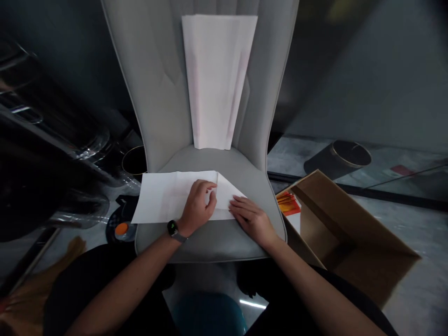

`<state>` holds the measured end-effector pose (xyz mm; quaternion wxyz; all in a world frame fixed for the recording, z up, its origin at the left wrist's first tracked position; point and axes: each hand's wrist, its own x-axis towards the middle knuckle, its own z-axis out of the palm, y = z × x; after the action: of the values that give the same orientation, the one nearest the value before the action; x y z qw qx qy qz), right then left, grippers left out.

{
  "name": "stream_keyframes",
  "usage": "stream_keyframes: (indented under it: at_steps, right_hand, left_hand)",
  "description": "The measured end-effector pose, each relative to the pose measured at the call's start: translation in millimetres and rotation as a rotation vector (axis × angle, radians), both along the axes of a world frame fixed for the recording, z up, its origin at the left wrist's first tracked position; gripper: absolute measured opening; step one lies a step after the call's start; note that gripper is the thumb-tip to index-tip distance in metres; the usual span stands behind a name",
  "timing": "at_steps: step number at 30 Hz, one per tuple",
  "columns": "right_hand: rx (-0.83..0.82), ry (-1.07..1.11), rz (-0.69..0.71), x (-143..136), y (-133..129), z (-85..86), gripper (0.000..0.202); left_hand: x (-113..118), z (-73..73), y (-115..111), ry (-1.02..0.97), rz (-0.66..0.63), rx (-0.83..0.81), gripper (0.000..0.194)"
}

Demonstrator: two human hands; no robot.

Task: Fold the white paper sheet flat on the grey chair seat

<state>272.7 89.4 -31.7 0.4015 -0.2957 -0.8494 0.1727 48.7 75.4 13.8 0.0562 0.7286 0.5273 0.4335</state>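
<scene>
A long strip of white paper (159, 196) lies across the grey chair seat, its right end folded to a slanted edge. My left hand (198, 205), with a dark watch at the wrist, rests over the paper beside the fold's upright edge. Its fingers are curled, and a gap shows between thumb and index finger. On the slanted folded corner lies my right hand (254, 219), fingers stretched out and touching the paper. More white folded paper (220, 79) stands against the chair's backrest.
The grey chair (154, 88) stands before me. At the right is an open cardboard box (350, 210) with a red-and-orange packet (289, 205) near its left side. A jar with an orange lid (122, 228) and a straw broom (52, 275) are at the left.
</scene>
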Motion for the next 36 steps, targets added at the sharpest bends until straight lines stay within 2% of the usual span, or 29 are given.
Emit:
stream_keyframes:
  at_steps: [3,7,13,17,22,30,36]
  right_hand:
    - [-0.011,0.029,0.016,2,1,0.1,0.022]
    - [-0.006,0.054,0.054,6,-2,4.7,0.023]
    - [-0.045,0.036,0.074,8,-9,10.6,0.02]
    - [-0.082,0.014,0.078,7,-10,11.0,0.021]
    - [-0.12,0.007,0.034,7,-13,11.6,0.022]
    - [-0.078,-0.004,0.105,7,-16,13.5,0.027]
    - [-0.15,-0.031,0.131,12,-17,7.4,0.027]
  left_hand:
    - [-8,5.6,-12,0.208,-0.133,-0.165,0.033]
    - [-19,1.3,-30,0.311,-0.163,-0.266,0.048]
    - [-23,-8.8,-37,0.353,-0.144,-0.276,0.054]
    - [-22,-7.6,-34,0.376,-0.141,-0.29,0.05]
    - [-22,-3.2,-35,0.396,-0.178,-0.288,0.054]
    - [-22,-3.6,-36,0.46,-0.2,-0.283,0.051]
    - [-22,-5.2,-35,0.43,-0.213,-0.286,0.051]
